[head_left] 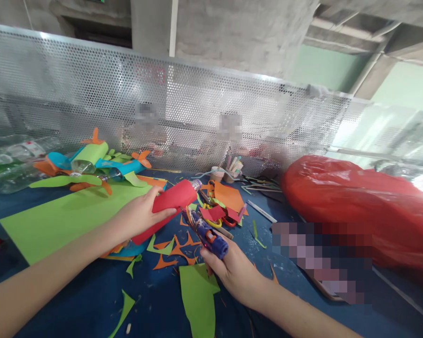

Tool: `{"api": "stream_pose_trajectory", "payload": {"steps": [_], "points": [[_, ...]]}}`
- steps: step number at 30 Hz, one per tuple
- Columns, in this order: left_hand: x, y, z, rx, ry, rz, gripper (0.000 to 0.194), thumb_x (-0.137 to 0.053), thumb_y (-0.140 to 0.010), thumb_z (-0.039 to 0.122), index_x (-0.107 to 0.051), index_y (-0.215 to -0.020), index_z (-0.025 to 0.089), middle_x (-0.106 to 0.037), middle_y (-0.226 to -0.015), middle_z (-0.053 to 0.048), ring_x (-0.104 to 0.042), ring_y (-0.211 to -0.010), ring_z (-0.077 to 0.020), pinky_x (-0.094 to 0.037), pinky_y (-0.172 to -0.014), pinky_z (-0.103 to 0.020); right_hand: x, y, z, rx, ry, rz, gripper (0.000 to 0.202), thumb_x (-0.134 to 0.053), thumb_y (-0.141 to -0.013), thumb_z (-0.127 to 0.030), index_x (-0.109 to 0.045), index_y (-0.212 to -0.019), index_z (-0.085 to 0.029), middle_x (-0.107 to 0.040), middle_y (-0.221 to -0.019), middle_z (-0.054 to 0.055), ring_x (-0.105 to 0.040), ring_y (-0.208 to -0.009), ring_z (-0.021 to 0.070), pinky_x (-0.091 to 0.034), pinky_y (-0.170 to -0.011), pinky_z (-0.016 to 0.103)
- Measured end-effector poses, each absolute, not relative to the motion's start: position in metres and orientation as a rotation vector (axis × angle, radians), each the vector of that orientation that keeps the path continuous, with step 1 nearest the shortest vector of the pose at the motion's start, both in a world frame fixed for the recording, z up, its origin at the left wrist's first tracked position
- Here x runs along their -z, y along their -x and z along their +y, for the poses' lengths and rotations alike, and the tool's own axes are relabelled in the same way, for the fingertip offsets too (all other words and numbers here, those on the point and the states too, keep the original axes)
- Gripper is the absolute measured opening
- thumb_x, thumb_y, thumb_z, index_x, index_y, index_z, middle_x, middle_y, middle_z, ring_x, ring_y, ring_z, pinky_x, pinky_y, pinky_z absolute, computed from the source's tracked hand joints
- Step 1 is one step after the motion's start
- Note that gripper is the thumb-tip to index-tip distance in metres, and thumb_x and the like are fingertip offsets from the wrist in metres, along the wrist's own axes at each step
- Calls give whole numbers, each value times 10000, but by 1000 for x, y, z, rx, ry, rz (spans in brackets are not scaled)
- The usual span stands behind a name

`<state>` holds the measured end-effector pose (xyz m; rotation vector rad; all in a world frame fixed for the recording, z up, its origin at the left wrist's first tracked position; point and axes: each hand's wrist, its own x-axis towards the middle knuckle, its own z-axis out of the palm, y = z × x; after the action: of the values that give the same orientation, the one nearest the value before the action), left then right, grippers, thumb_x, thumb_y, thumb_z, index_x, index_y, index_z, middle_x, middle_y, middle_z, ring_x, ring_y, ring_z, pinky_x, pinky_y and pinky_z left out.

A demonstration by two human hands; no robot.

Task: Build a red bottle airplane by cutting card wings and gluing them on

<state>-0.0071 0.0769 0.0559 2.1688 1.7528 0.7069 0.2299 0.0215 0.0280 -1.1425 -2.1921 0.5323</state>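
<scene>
My left hand point(143, 211) is wrapped round a small plastic bottle covered in red paper point(178, 195), its clear neck pointing up and to the right. In my right hand point(232, 270) is a blue hot glue gun point(211, 237), its nozzle close to the lower side of the red paper. Whether the nozzle touches the paper I cannot tell. Just behind the glue gun lie scissors with yellow handles point(214, 222) and pieces of red paper. Orange paper scraps point(176, 253) and a green paper piece point(199, 300) lie below my hands.
Large green paper point(70, 216) covers the left side. Behind it are paper-wrapped bottles with propeller shapes point(95, 155) and clear plastic bottles point(24, 155). Cups of sticks point(229, 174) stand by the perforated metal screen point(197, 103). A red plastic bag point(352, 202) bulges at right.
</scene>
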Motion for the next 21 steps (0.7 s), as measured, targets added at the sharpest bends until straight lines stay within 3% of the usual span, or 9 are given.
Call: {"api": "stream_pose_trajectory", "payload": {"steps": [8, 16, 21], "points": [[-55, 7, 76, -716, -2166, 1736, 825, -425, -748, 733, -336, -1348, 174, -582, -1261, -195, -578, -1108, -357, -482, -857, -462, -33, -231, 25, -529, 1172, -2144, 253, -405, -919, -408, -542, -871, -199, -597, -693, 17, -577, -694, 180, -469, -655, 269], [-54, 5, 76, -722, -2185, 1747, 778, -425, -745, 733, -403, -1285, 173, -572, -1277, -190, -572, -1113, -360, -475, -872, -472, -32, -227, 17, -508, 1136, -2183, 251, -430, -908, -416, -522, -843, -191, -583, -721, 16, -554, -669, 161, -463, -632, 255], [-54, 7, 76, -717, -2175, 1754, 809, -424, -745, 734, -372, -1325, 174, -579, -1269, -193, -580, -1101, -364, -490, -839, -465, -34, -229, 19, -503, 1207, -2149, 311, -390, -927, -438, -537, -784, -204, -539, -584, -9, -542, -584, 158, -450, -575, 251]]}}
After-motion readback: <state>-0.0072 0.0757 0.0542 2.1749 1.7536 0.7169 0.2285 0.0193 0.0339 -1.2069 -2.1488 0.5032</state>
